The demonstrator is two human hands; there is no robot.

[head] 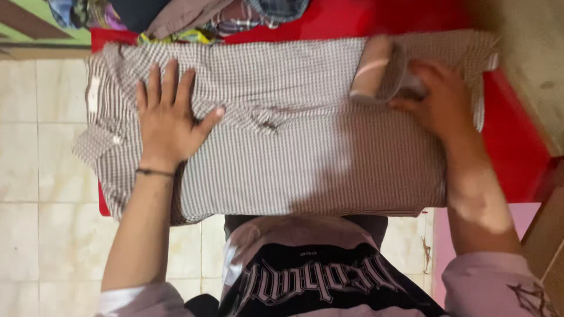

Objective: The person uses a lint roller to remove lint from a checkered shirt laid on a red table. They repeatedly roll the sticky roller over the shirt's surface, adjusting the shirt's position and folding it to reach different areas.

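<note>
A brown-and-white checked shirt (pixel 294 141) lies spread flat across a red table (pixel 511 135). My left hand (pixel 167 120) rests flat on the shirt's left part, near the collar, with fingers apart. My right hand (pixel 440 100) is on the shirt's right end and grips a small iron (pixel 376 73) with a clear handle; the iron and hand are blurred by motion. A thin dark band circles my left wrist.
A heap of mixed clothes (pixel 194 17) sits at the table's far edge. Pale floor tiles (pixel 41 176) lie to the left. A wooden surface (pixel 534 53) borders the table on the right, and a pink panel (pixel 526 214) shows below it.
</note>
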